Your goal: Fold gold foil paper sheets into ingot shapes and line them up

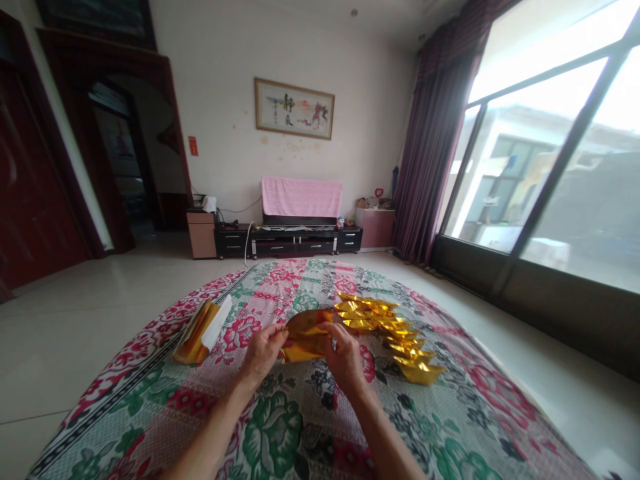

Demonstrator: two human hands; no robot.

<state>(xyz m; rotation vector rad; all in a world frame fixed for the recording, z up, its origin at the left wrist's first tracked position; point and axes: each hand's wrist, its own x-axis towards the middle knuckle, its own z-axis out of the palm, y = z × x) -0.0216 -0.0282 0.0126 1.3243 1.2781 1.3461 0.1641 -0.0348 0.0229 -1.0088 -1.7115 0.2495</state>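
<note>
A sheet of gold foil paper [307, 337] is stretched between my two hands, its upper edge curved and its lower part bright. My left hand [266, 347] pinches its left side between thumb and fingers. At the opposite side my right hand [345, 353] is closed on the sheet, with the fingertips partly hidden. Just right of my hands lie several folded gold paper ingots [420, 369], overlapping in a slanting row. Over to the left rests a stack of gold paper [199, 337] with a white wrapper folded along one side.
A flowered cloth [275, 430] covers the rounded surface under my hands. Beyond it, a low black cabinet [303, 248] stands against the wall, with a pink cloth [302, 197] draped above. A large window [540, 173] and purple curtain [427, 140] are on the right.
</note>
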